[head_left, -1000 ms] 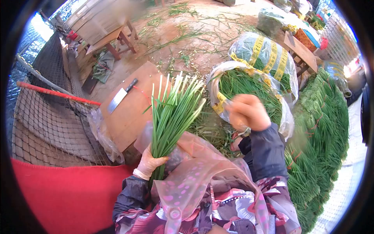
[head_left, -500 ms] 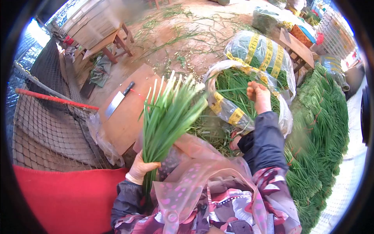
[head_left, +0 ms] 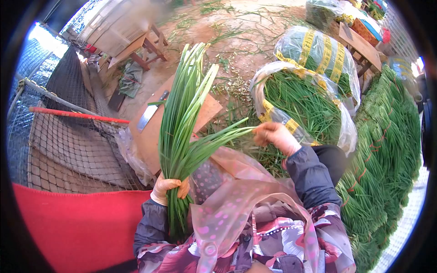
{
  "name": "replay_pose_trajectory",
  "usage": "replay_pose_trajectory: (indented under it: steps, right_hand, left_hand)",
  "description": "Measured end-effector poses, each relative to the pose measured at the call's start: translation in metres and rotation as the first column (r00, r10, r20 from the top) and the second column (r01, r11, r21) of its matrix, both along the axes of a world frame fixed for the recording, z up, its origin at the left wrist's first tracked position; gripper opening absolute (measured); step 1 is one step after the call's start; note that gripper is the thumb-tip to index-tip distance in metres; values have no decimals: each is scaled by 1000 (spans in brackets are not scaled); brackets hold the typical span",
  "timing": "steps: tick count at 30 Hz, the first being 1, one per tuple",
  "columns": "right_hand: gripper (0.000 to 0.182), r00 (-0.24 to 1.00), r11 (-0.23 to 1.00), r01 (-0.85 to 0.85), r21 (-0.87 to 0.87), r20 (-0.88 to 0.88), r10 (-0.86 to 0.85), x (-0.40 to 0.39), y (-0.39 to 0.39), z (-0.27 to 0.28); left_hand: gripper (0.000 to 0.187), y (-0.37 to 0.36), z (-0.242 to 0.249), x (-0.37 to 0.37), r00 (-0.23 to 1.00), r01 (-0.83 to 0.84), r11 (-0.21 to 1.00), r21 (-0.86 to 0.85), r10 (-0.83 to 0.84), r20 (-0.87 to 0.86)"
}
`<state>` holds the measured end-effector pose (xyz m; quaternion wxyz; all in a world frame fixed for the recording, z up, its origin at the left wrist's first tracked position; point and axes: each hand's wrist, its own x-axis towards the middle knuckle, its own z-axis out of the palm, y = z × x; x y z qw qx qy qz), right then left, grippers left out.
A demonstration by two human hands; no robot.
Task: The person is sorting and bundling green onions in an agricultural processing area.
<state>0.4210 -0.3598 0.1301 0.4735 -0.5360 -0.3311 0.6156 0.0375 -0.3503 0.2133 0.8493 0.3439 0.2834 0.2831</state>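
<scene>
My left hand (head_left: 170,187) is wrapped round a bunch of garlic chives (head_left: 182,113), which stands upright with its pale ends at the top. A few stalks splay out from the bunch to the right, and my right hand (head_left: 276,136) pinches their pale ends. Behind the bunch, a knife (head_left: 149,113) with a broad blade lies on a brown board (head_left: 136,132); the chives partly hide both. Beyond my right hand stands an open plastic bag (head_left: 259,98) with loose chives (head_left: 300,98) inside.
A large pile of tied chives (head_left: 387,150) runs down the right side. Behind the open bag lies a full taped bag (head_left: 314,50). Netting (head_left: 68,150) and a red cloth (head_left: 82,223) are at left. A crate (head_left: 114,27) rests on a wooden stool (head_left: 148,48).
My right hand has come down and left from above the open bag and now grips a few stalks, pulled out sideways from the bunch. The left hand keeps its hold.
</scene>
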Motion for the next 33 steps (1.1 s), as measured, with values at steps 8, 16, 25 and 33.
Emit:
replay_pose_trajectory:
  steps: [8, 16, 25, 33]
  right_hand:
    - [124, 640, 899, -422, -116, 664, 386, -8, 9, -129]
    - [33, 889, 904, -392, 171, 321, 325, -106, 58, -162]
    - [35, 766, 781, -594, -192, 161, 623, -57, 36, -50]
    - [38, 696, 858, 151, -490, -564, -445, -73, -34, -114]
  left_hand:
    - [32, -10, 3, -1, 982, 20, 998, 57, -30, 186]
    - [52, -31, 8, -46, 998, 16, 996, 85, -11, -60]
    - [62, -34, -33, -74, 854, 24, 996, 89, 26, -519]
    - [55, -39, -45, -72, 863, -39, 999, -34, 16, -505]
